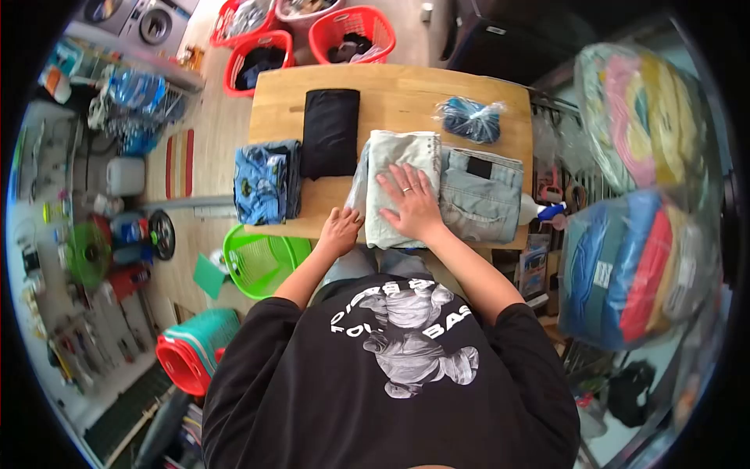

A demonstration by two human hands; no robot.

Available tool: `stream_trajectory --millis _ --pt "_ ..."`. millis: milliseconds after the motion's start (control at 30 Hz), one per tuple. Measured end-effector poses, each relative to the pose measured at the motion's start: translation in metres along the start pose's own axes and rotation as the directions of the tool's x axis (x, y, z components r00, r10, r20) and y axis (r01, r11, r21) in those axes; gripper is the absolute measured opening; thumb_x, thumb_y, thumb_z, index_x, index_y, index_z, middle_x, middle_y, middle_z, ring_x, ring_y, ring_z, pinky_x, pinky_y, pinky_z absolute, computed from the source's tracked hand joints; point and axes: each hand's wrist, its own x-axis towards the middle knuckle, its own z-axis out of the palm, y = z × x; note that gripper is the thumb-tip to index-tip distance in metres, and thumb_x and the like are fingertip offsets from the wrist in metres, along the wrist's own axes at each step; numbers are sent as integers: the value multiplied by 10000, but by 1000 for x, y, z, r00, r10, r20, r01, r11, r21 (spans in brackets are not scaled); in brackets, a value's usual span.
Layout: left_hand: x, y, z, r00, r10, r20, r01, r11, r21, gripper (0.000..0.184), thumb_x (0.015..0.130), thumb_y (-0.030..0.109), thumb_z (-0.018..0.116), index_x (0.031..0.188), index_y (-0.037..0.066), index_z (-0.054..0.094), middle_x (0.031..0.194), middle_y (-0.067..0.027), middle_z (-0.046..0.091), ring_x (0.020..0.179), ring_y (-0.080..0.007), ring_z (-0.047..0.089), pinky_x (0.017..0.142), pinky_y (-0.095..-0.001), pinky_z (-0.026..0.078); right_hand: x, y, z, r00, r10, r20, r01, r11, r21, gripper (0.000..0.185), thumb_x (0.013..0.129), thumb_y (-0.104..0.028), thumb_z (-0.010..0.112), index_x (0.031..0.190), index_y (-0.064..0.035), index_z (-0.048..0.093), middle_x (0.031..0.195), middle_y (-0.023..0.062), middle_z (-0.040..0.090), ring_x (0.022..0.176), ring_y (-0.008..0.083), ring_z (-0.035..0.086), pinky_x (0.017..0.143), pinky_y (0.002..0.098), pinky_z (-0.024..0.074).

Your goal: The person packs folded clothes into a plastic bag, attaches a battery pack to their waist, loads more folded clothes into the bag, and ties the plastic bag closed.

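Observation:
A folded off-white garment (383, 160), likely trousers, lies on the wooden table in front of me. My right hand (410, 202) rests flat on it with fingers spread. Along the garment's left side shows a clear plastic bag (358, 184). At the bag's lower edge, my left hand (341, 231) is closed, its curled fingers seeming to pinch the plastic. Folded light-blue jeans (480, 195) sit right beside the off-white garment. Further left are a folded black garment (331, 133) and a stack of folded blue denim (267, 184).
The wooden table (398, 82) also bears a tied plastic bundle (470, 119). Red baskets (351, 35) of clothes stand beyond it. A green basket (266, 266) is by the table's near left corner. Large bagged bedding (625, 270) is piled at right, close to a spray bottle (539, 209).

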Motion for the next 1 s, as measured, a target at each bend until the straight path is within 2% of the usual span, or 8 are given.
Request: stream_trajectory --millis 200,300,433,667,767,800,900,1000 --pt "-21 -18 24 915 178 -363 -129 980 154 385 887 275 669 1251 181 758 1246 9 632 1262 -170 534 1038 -424 323 22 3 4 1000 -15 22 17 998 -53 839 934 -513 715 1657 -219 408 1712 155 356 1598 402 277 1295 593 179" --pt "-27 -14 -26 972 -139 -188 89 963 -253 454 858 351 717 1274 169 740 1167 -9 662 1216 -192 559 1022 -423 326 26 -4 0 998 -19 54 22 998 -64 832 930 -504 724 1646 -206 423 1713 167 348 1595 416 272 1292 598 182" --pt "23 -2 -10 741 -564 -364 391 804 -449 343 775 322 774 1057 130 736 1000 -51 692 1089 -244 578 972 -458 340 43 -18 -7 999 6 32 -4 998 -63 847 917 -521 733 1640 -198 432 1729 160 322 1610 435 235 1282 682 116" --pt "45 -8 3 721 -641 -262 472 732 -491 331 821 213 738 1140 136 692 1019 -43 679 1089 -246 603 938 -446 364 67 -11 14 996 -32 83 44 989 -141 875 915 -541 726 1656 -207 404 1754 129 287 1631 430 188 1250 749 88" --pt "14 8 9 622 -523 -583 349 851 -391 304 845 170 705 1148 143 710 1107 -15 649 1146 -208 586 951 -438 368 64 -11 16 995 -41 96 55 987 -149 881 920 -535 725 1661 -203 385 1754 137 276 1626 435 196 1244 754 85" --pt "4 12 26 653 -316 -688 259 947 -188 337 887 172 667 1220 153 715 1168 11 620 1197 -176 564 976 -420 365 65 -10 16 994 -44 98 59 986 -157 884 921 -538 723 1663 -201 381 1752 137 279 1624 437 199 1242 756 88" --pt "-1 32 56 863 -138 -486 213 972 102 385 904 214 654 1281 156 712 1188 23 621 1238 -161 540 990 -409 367 67 -11 19 993 -50 106 69 980 -186 887 926 -550 710 1666 -196 372 1738 137 301 1611 448 219 1232 763 110" --pt "-11 44 69 928 -212 -305 184 976 -117 357 884 247 673 1225 164 739 1235 21 621 1226 -166 536 974 -400 390 67 -10 21 994 -53 101 72 977 -203 880 926 -564 700 1662 -198 384 1741 134 300 1616 441 214 1229 767 111"
